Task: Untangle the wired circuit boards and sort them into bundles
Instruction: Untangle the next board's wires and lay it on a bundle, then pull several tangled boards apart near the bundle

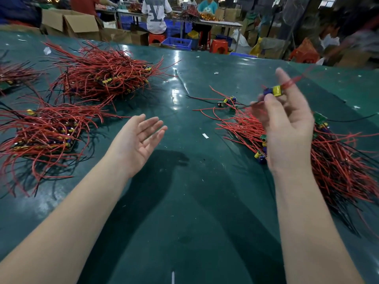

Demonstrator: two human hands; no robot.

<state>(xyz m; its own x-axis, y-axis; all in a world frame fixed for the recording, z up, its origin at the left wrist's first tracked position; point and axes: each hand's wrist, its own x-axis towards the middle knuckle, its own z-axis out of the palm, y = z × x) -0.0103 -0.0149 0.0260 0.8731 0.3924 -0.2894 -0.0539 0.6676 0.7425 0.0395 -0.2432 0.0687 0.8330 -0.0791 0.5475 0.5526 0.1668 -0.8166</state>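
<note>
A: Two hands were up over the green counter (190, 201). The right hand (287, 128) pinched one wired board (273, 91) at its fingertips, raised clear of the tangled pile (328, 160) lying under and right of that hand. Wires trailed off it, blurred.

B: And the left hand (137, 140)?

A: It was spread, palm up, holding nothing, hovering between the near left bundle (43, 134) and the right hand.

B: Which step?

A: Looked like mid-extraction: one board pulled free of the tangle, not yet sorted. The far left bundle (102, 74) and the near one seemed already gathered.

B: Next move?

A: Probably carrying the board across to the left, either passing it to the waiting palm or laying it on a bundle with wires aligned. Trailing leads could have snagged the pile, so lifting clear first mattered.
</note>
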